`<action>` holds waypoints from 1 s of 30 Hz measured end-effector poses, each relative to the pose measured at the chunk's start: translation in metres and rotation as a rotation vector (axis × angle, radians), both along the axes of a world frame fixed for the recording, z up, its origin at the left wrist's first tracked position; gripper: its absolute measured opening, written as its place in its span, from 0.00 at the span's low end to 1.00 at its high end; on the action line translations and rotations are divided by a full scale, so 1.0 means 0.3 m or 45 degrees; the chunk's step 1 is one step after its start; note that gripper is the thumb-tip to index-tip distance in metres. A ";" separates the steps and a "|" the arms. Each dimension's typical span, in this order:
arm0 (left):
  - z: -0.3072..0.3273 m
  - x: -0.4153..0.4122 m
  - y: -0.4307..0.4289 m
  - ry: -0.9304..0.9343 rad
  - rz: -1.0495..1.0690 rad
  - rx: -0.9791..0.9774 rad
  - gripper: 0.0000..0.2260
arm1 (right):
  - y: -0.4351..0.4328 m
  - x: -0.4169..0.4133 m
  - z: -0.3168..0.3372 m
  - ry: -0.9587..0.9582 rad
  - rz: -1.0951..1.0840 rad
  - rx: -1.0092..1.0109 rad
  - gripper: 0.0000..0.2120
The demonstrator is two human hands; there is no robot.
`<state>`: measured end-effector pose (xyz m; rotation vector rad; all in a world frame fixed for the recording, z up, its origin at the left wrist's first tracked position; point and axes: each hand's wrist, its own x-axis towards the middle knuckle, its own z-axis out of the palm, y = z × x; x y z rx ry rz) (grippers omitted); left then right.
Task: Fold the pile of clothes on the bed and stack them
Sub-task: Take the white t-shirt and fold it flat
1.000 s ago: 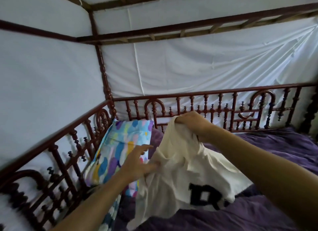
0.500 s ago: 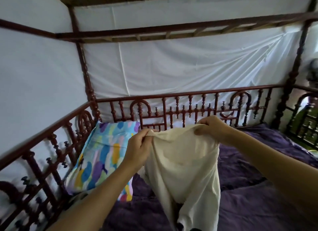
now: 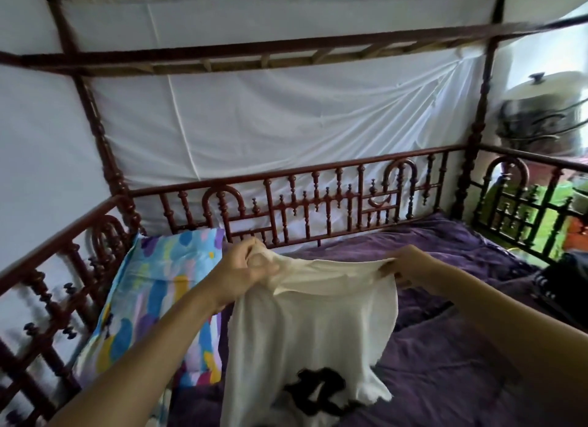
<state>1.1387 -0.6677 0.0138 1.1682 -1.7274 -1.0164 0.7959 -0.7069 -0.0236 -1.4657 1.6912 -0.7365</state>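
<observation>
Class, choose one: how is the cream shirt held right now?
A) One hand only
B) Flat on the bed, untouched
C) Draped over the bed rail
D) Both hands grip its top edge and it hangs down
D: the left hand and the right hand each grip the top edge of the cream shirt, which hangs down between them.

Below the grip, the shirt [image 3: 318, 324] runs off the bottom edge, and its black print [image 3: 318, 393] is too folded to read.

Open purple bedding [image 3: 445, 347] ahead; pillow [image 3: 152, 299] and railing [image 3: 318, 200] hem it.
</observation>
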 end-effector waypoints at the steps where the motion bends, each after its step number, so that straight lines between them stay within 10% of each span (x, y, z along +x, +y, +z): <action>1: -0.015 0.017 -0.001 -0.194 -0.014 -0.062 0.13 | 0.005 0.005 0.005 -0.128 -0.063 -0.005 0.06; 7: -0.045 0.168 -0.103 -0.273 0.480 -0.471 0.12 | 0.103 0.088 0.066 -0.293 0.034 -0.305 0.13; 14: -0.045 0.161 -0.270 -0.598 0.652 -0.772 0.22 | 0.250 0.070 0.065 1.051 0.440 -0.752 0.21; 20: -0.061 -0.052 -0.427 -1.102 0.504 -1.065 0.20 | 0.313 -0.122 -0.055 0.378 0.255 -0.487 0.26; 30: -0.305 -0.823 -0.629 -1.349 0.158 -0.903 0.28 | 0.398 -0.546 -0.448 0.059 -0.050 -0.287 0.17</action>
